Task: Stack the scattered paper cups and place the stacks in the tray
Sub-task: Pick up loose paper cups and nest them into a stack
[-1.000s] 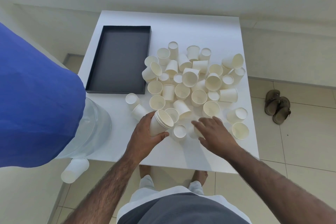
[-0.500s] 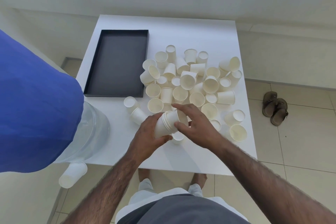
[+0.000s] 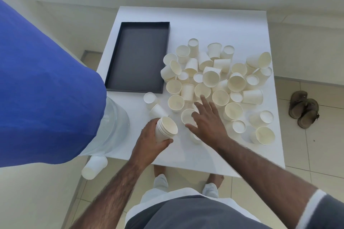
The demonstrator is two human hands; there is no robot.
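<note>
Head view: the left hand (image 3: 149, 144), low and centre-left in the frame, is wrapped around a short stack of cups (image 3: 165, 129), several cream rims nested tightly, mouth tilted up and to the right. The right hand (image 3: 207, 121) hovers with fingers spread over an upright cup (image 3: 188, 116) at the near edge of the scattered cups (image 3: 214, 78), which fill the centre-right of the white table (image 3: 204, 22), some upright, some inverted, some on their sides. The black tray (image 3: 137, 57) lies empty, upper centre-left.
</note>
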